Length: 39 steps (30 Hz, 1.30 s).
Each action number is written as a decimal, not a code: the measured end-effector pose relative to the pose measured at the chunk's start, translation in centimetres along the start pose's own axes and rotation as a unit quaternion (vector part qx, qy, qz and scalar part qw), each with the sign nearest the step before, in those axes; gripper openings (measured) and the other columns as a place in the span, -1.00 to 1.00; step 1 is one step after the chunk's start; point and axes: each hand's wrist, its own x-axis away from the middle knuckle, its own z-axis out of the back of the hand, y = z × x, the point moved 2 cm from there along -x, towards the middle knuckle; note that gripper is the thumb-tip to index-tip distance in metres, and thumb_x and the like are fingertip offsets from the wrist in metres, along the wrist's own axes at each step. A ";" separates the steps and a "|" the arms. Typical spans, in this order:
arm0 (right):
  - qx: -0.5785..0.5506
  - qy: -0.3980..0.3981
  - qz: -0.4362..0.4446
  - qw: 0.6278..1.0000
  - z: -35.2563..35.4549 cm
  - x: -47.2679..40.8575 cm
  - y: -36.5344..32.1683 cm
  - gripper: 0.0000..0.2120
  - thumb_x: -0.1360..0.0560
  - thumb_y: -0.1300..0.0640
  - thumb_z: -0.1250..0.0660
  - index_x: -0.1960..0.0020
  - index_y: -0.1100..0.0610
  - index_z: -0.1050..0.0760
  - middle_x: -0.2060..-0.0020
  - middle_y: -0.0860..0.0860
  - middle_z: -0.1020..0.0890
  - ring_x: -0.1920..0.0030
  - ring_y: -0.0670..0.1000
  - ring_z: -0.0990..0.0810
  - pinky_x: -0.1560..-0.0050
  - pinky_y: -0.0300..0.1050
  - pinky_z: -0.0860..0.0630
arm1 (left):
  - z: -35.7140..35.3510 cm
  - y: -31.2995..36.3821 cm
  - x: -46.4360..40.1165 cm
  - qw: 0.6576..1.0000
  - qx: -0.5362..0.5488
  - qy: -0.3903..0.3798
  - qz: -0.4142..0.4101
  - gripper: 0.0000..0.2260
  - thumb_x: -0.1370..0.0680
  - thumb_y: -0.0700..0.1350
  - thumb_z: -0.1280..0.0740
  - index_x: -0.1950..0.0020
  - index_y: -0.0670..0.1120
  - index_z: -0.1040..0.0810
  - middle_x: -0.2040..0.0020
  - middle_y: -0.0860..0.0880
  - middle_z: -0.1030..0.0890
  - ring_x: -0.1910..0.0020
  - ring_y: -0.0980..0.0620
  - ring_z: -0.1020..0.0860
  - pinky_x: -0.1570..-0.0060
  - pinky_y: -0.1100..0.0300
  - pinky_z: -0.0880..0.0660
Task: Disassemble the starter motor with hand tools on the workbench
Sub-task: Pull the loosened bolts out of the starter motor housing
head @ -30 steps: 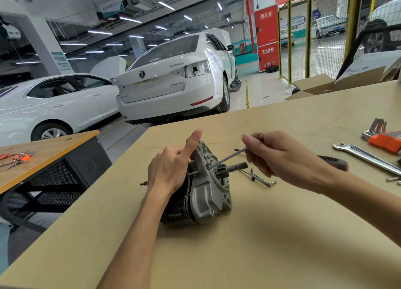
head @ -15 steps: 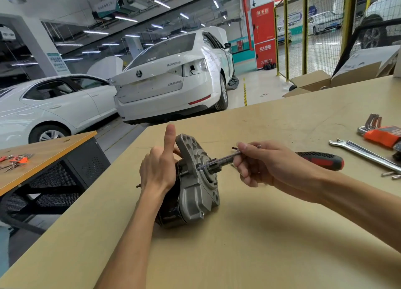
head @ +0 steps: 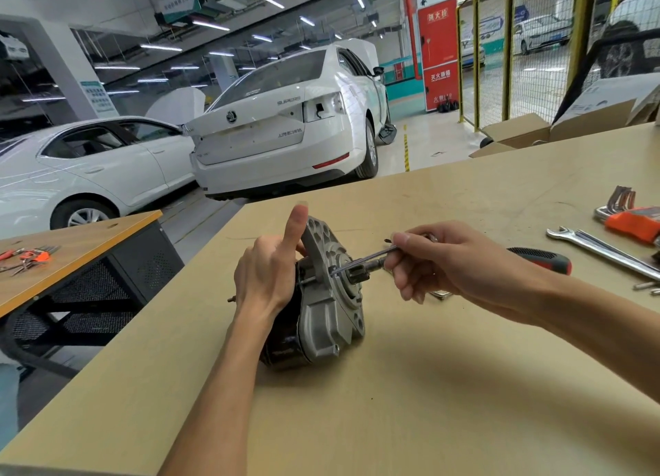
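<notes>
Right hand [head: 460, 265] pinches a long thin bolt [head: 364, 259] between thumb and fingertips, remaining fingers curled below; the bolt runs down-left from the hand and its far end meets the flange face of the motor [head: 321, 307] beside the shaft [head: 360, 271]. Whether the bolt end sits inside its hole cannot be told. Left hand [head: 268, 275] grips the dark motor body from the rear side, thumb straight and raised along the back of the flange rim; the other fingers are hidden behind the housing. Motor lies on its side on the bench [head: 410, 397], near the middle of the top, grey flange end facing right, dark body to the left. Behind the right hand a screwdriver [head: 543, 257] with red and black handle lies on the bench. Further right, well apart from the motor, lie a spanner [head: 603, 249] and a set of hex keys [head: 628, 215] in an orange holder. Beyond the bench stand two white cars [head: 278, 132], a second bench [head: 71, 247] at left, and cardboard boxes [head: 518, 131] at the far right edge.
</notes>
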 end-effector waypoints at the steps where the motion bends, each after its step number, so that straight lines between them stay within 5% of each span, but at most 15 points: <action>1: 0.034 0.009 0.011 0.999 0.0 0.0 0.0 -0.70 -0.67 0.12 -0.16 0.09 0.26 -0.56 0.39 0.06 -0.62 0.35 0.00 -0.59 0.36 -0.22 -0.50 | 0.0 -0.1 -0.1 1.000 -0.003 0.000 0.000 0.24 -0.06 0.74 0.29 0.16 -0.30 -0.64 0.29 0.02 -0.65 0.20 -0.18 -0.60 0.12 0.01 -0.43; 4: 0.159 0.066 0.077 0.982 -0.1 0.1 0.0 -0.81 -0.67 0.19 -0.15 -0.01 0.14 -0.52 0.47 -0.08 -0.49 0.43 -0.08 -0.46 0.41 -0.25 -0.39 | -0.1 -0.2 -0.2 1.000 -0.001 0.006 0.002 0.13 -0.15 0.70 0.22 0.20 -0.27 -0.65 0.30 0.07 -0.65 0.24 -0.15 -0.59 0.17 0.05 -0.39; 12: -0.052 0.035 0.030 0.998 -0.2 -0.4 0.3 -0.80 -0.59 0.35 -0.15 0.14 0.22 -0.50 0.40 0.01 -0.45 0.37 -0.02 -0.41 0.38 -0.23 -0.37 | -0.3 -0.3 -0.3 1.000 0.009 0.008 0.003 0.03 -0.22 0.64 0.20 0.22 -0.22 -0.66 0.26 0.20 -0.59 0.18 -0.06 -0.62 0.14 0.13 -0.37; 15: -0.107 0.002 0.014 0.994 -0.3 -0.4 0.2 -0.83 -0.53 0.15 -0.20 0.17 0.19 -0.49 0.38 0.02 -0.45 0.36 -0.02 -0.41 0.36 -0.21 -0.39 | -0.3 -0.4 -0.4 1.000 0.008 0.009 0.001 0.03 -0.22 0.64 0.21 0.23 -0.20 -0.66 0.26 0.21 -0.59 0.17 -0.05 -0.62 0.19 0.15 -0.35; 19: -0.110 0.004 0.005 0.994 0.1 -0.5 0.1 -0.59 -0.67 0.09 -0.06 0.07 0.24 -0.62 0.39 -0.01 -0.48 0.37 -0.06 -0.45 0.38 -0.24 -0.44 | -0.3 -0.4 -0.3 1.000 0.011 0.011 0.001 0.00 -0.23 0.63 0.21 0.22 -0.17 -0.67 0.26 0.21 -0.59 0.18 -0.04 -0.62 0.21 0.17 -0.34; 23: 0.063 0.020 0.008 0.998 0.2 -0.3 0.5 -0.69 -0.68 0.12 -0.13 -0.06 0.14 -0.66 0.45 -0.11 -0.41 0.40 -0.13 -0.37 0.40 -0.30 -0.33 | -0.3 -0.4 -0.4 1.000 0.010 0.012 -0.002 0.01 -0.23 0.63 0.21 0.21 -0.17 -0.68 0.27 0.21 -0.58 0.19 -0.03 -0.61 0.21 0.16 -0.34; 27: 0.259 0.061 0.075 0.961 -0.3 -0.1 0.5 -0.72 -0.67 0.09 -0.16 -0.05 0.02 -0.66 0.48 -0.08 -0.33 0.43 -0.08 -0.27 0.43 -0.23 -0.22 | -0.4 -0.5 -0.4 1.000 0.010 0.010 -0.003 0.02 -0.23 0.64 0.22 0.20 -0.17 -0.68 0.26 0.24 -0.57 0.17 -0.03 -0.61 0.18 0.16 -0.35; 31: 0.313 0.085 0.149 0.934 -0.4 0.2 0.1 -0.79 -0.64 0.11 -0.23 -0.02 0.07 -0.66 0.45 -0.06 -0.46 0.45 -0.14 -0.33 0.42 -0.28 -0.27 | -0.4 -0.5 -0.4 1.000 0.013 0.013 -0.006 -0.01 -0.23 0.64 0.22 0.22 -0.13 -0.67 0.26 0.22 -0.58 0.16 -0.03 -0.61 0.13 0.14 -0.36; 35: 0.232 0.099 0.158 0.955 -0.3 0.2 0.3 -0.85 -0.61 0.10 -0.29 -0.01 0.08 -0.64 0.43 -0.12 -0.56 0.38 -0.18 -0.49 0.33 -0.33 -0.42 | -0.3 -0.5 -0.3 1.000 0.016 0.014 -0.006 -0.01 -0.22 0.65 0.22 0.24 -0.11 -0.67 0.28 0.20 -0.59 0.16 -0.05 -0.61 0.10 0.11 -0.38; 39: -0.091 0.044 0.051 0.994 -1.2 0.0 1.1 -0.73 -0.60 -0.01 -0.23 -0.07 0.16 -0.57 0.36 -0.03 -0.56 0.28 -0.03 -0.57 0.30 -0.24 -0.49 | -0.3 -0.5 -0.3 1.000 0.016 0.016 0.001 -0.03 -0.23 0.65 0.20 0.21 -0.10 -0.67 0.33 0.16 -0.59 0.16 -0.08 -0.62 0.13 0.15 -0.36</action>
